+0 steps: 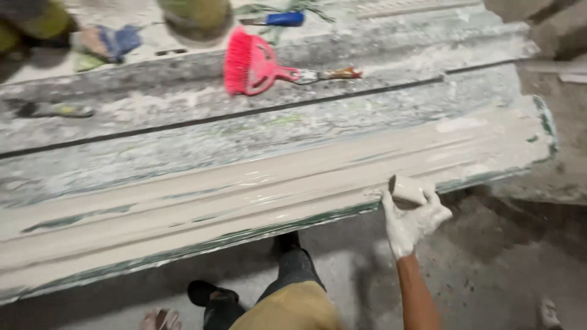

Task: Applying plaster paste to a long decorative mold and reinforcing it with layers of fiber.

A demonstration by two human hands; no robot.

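One hand (411, 221), the right, shows, coated in pale plaster and closed around a small plaster-smeared block (408, 190) pressed against the near edge of the tabletop (183, 131), toward its right end. Along that edge runs a long strip of wet plaster (244, 195), grey-beige and glossy, shaped into smooth lengthwise ridges and grooves. Farther back on the dusty tabletop lie a pink hand brush (252, 63), a trowel (333, 74) just beside it, and a blue-handled tool (276, 19) near the far edge. Nothing lies on the wet strip itself.
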